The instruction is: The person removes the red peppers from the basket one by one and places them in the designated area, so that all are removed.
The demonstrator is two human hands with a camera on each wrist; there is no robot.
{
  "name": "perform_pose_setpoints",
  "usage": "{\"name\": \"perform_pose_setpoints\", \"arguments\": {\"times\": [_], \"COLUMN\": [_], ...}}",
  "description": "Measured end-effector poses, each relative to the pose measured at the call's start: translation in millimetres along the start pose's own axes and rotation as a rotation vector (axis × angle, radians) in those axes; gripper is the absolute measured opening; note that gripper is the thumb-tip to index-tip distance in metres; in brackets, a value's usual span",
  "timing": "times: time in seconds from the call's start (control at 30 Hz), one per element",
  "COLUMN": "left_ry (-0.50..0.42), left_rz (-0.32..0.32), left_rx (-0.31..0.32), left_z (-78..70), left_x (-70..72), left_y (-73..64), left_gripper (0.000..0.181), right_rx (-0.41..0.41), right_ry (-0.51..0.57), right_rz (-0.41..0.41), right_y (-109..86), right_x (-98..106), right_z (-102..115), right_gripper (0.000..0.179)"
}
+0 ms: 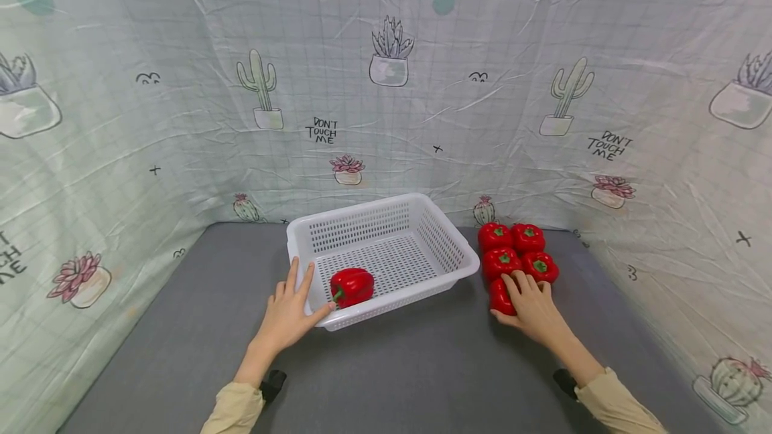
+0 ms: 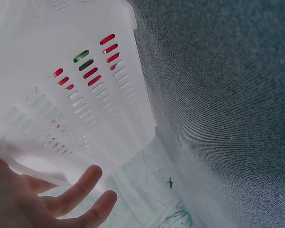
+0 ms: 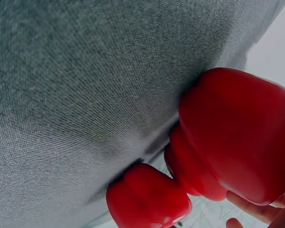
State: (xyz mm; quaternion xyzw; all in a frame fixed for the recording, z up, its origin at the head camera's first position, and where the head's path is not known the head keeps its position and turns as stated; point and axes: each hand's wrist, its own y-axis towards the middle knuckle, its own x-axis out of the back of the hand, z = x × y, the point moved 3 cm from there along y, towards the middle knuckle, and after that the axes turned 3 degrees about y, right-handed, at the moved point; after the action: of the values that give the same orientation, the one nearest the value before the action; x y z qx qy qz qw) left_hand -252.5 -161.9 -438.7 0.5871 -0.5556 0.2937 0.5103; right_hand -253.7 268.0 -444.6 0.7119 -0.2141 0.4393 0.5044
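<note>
A white perforated plastic basket [image 1: 386, 253] stands on the grey tabletop, turned at a slight angle. Inside it, near the front left corner, lies one red bell pepper [image 1: 352, 286] with a green stem; its red and green show through the slots in the left wrist view. My left hand [image 1: 288, 313] rests on that corner with fingers spread, thumb along the front rim. On the right, my right hand [image 1: 531, 307] grips the nearest red bell pepper [image 1: 500, 297], thumb at its left side and fingers over its top. In the right wrist view this pepper [image 3: 237, 137] looms large beside the fingertips [image 3: 249, 206].
Several more red bell peppers [image 1: 500, 263] stand stems up in two columns just beyond my right hand, right of the basket. A cactus-print cloth [image 1: 392, 126] surrounds the table at the back and sides. Bare grey tabletop [image 1: 398, 367] lies in front.
</note>
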Motion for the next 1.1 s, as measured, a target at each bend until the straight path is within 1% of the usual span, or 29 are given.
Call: {"name": "perform_pose_setpoints", "arguments": {"times": [0.1,0.2,0.43,0.5,0.67,0.8,1.1], "left_ry": [-0.007,-0.008,-0.012,-0.014,-0.012,-0.017,-0.018], "left_rz": [0.003,0.007,0.011,0.013,0.017,0.021,0.014], "left_rx": [0.001,0.002,0.010,0.012,0.017,0.021,0.022], "left_z": [-0.5,-1.0,-2.2,-2.2,-1.5,-0.8,0.3], "left_x": [0.0,-0.3,0.2,0.2,-0.4,-0.8,-1.2], "left_y": [0.0,0.2,0.5,0.2,-0.5,-0.9,0.0], "left_gripper": [0.086,0.086,0.086,0.086,0.086,0.087,0.086], "right_rx": [0.008,-0.005,-0.057,-0.055,-0.030,-0.027,-0.059], "right_ry": [-0.016,-0.018,0.019,0.012,-0.018,-0.029,-0.029], "right_rz": [0.001,0.014,0.085,0.109,0.152,0.156,0.167], "right_y": [-0.9,-1.4,-1.1,-1.3,-2.4,-2.9,-2.2], "right_x": [-1.0,-0.9,1.6,1.4,0.5,0.0,-0.1], "right_z": [-1.5,-3.5,-7.0,-7.6,-8.9,-9.1,-8.6], "right_gripper": [0.070,0.070,0.065,0.067,0.080,0.085,0.082]}}
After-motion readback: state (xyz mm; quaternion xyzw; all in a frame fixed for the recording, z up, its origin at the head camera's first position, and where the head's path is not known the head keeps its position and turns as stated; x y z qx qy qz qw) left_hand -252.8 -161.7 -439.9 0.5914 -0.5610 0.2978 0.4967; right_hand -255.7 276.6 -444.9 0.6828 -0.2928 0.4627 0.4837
